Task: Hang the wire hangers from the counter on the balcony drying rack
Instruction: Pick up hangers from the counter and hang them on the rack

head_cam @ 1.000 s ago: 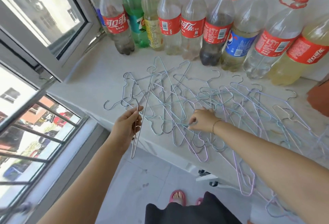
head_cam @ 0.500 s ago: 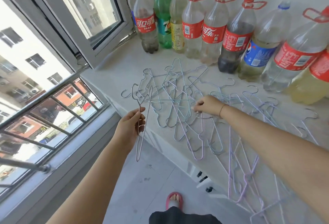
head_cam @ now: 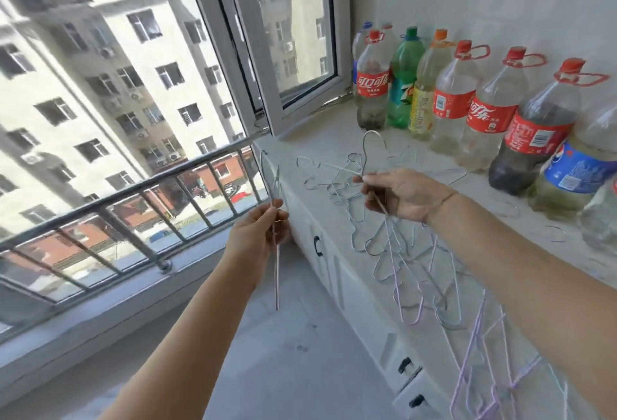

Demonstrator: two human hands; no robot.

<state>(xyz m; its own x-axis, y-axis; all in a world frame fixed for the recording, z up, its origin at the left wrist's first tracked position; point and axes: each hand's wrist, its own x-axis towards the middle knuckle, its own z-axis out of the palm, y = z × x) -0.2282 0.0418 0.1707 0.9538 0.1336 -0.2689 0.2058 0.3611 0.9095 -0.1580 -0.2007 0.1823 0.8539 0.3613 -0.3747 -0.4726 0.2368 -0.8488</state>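
Beyond the counter's [head_cam: 322, 139] left end, a metal railing [head_cam: 133, 192] runs outside the open window [head_cam: 302, 52]. Just off that same end, over the floor, the left hand [head_cam: 258, 236] pinches a wire hanger [head_cam: 276, 281] between thumb and fingers; the hanger is seen edge-on, upright, clear of the counter. Above the counter's middle, the right hand [head_cam: 402, 194] has its fingers curled round a second wire hanger [head_cam: 371, 133], whose hook points up. The remaining wire hangers [head_cam: 397, 262] lie tangled on the counter under and to the right of that hand, several overhanging its front edge. Along the counter's back edge, against the wall, stands a row of plastic soda bottles [head_cam: 449, 99].
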